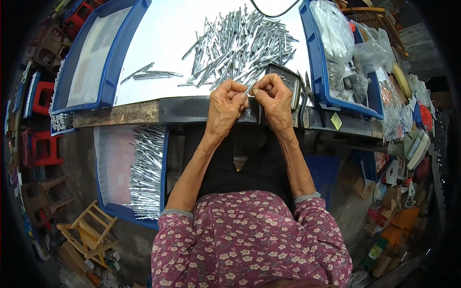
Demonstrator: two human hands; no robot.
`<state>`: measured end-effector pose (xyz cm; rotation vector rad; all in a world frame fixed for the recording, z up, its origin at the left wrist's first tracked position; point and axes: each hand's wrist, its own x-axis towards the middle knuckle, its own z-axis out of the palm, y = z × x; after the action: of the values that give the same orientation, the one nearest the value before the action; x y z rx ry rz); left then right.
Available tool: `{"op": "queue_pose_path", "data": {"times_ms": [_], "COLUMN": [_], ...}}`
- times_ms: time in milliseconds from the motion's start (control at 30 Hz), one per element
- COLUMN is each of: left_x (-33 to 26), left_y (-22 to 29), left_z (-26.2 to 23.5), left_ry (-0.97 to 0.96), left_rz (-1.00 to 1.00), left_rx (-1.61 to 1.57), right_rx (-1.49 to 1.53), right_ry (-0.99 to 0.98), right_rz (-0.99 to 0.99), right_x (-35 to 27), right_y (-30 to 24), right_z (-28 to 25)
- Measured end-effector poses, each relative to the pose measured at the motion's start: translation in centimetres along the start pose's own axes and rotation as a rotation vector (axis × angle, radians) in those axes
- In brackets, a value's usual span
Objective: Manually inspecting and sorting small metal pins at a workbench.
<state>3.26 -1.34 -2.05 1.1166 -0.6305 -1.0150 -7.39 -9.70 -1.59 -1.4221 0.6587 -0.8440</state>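
At the table's near edge my left hand and my right hand are close together, fingers pinched. Between their fingertips is a slim silver metal piece, mostly hidden by the fingers. Just beyond lies a large heap of similar slim silver metal pieces on the white tabletop. Off to the left, several of them lie apart from the heap. By my right hand sits a small dark-rimmed metal tray, partly covered by the hand. Pliers with dark handles lie to its right.
An upright-walled blue tray stands on the left; another blue bin with plastic bags stands on the right. Below the tabletop, a blue tray holds many silver rods. A yellow tag hangs at the edge.
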Motion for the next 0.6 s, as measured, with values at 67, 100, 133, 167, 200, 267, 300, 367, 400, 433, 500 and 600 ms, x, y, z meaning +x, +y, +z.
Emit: {"op": "queue_pose_path", "data": {"times_ms": [67,100,133,167,200,267,300,367,400,433,500,600], "left_x": [0.01,0.02,0.03,0.04,0.06,0.04,0.03,-0.05,-0.1,-0.14,-0.12,-0.13], "left_y": [0.08,0.07,0.04,0.01,0.01,0.05,0.1,0.23,0.29,0.33,0.38,0.33], "left_z": [-0.05,-0.03,-0.01,-0.01,-0.03,-0.03,-0.03,-0.01,0.02,0.04,0.05,0.14], "left_ry": [0.003,0.009,0.012,0.015,0.013,0.01,0.01,0.011,0.019,0.028,0.025,0.025], "left_rz": [-0.019,0.0,0.024,0.019,0.018,0.015,0.008,0.002,-0.007,-0.015,-0.013,0.003], "left_rx": [-0.013,0.0,0.01,0.01,-0.002,-0.013,-0.013,-0.013,-0.009,-0.005,0.005,0.042], "right_rx": [-0.075,-0.153,-0.151,-0.172,-0.191,-0.202,-0.209,-0.175,-0.139,-0.142,-0.15,-0.129], "right_ry": [-0.01,-0.003,-0.015,-0.004,0.003,0.005,0.01,-0.002,-0.002,-0.007,-0.004,0.014], "right_rz": [-0.002,-0.015,-0.01,-0.026,-0.057,-0.045,-0.055,-0.036,-0.03,-0.024,-0.038,-0.047], "right_x": [0.04,0.05,0.03,0.02,0.0,-0.01,-0.02,-0.01,-0.01,-0.01,-0.02,-0.03], "right_y": [-0.1,-0.16,-0.2,-0.24,-0.28,-0.33,-0.35,-0.35,-0.36,-0.36,-0.4,-0.46], "right_z": [-0.02,-0.04,-0.02,0.0,0.0,-0.03,-0.04,-0.05,-0.07,-0.08,-0.08,0.1]}}
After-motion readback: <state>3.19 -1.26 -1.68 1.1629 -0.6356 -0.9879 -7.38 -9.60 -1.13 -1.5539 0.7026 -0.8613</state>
